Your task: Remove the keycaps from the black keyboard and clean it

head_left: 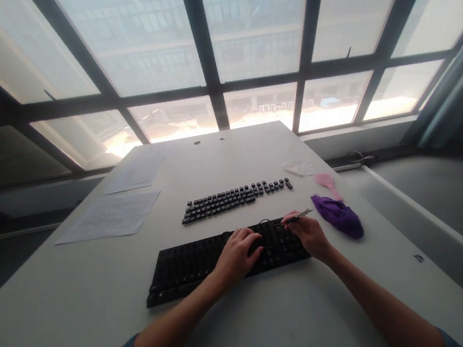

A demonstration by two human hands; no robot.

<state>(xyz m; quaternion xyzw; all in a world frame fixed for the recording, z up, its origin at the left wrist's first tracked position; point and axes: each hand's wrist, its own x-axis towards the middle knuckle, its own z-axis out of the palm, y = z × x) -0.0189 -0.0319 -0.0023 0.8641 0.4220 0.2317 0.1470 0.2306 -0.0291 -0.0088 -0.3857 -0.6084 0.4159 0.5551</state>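
Observation:
A black keyboard (192,264) lies at a slant on the table, its left part looking bare of keycaps. My left hand (238,253) rests across its middle with the fingers apart and holds nothing that I can see. Over the keyboard's right end, my right hand (309,234) is closed around a slim tool (302,215) with a dark handle and metal prongs; its exact kind is unclear. The prongs point up and to the right, away from the keys. Behind the keyboard, loose black keycaps (228,200) stand in neat rows.
To the right lie a purple cloth pouch (337,217), a pink hairbrush (327,185) and a crumpled clear plastic bag (299,168). Paper sheets (109,216) cover part of the left side. The white table (230,162) reaches toward large windows; its right edge runs past the pouch.

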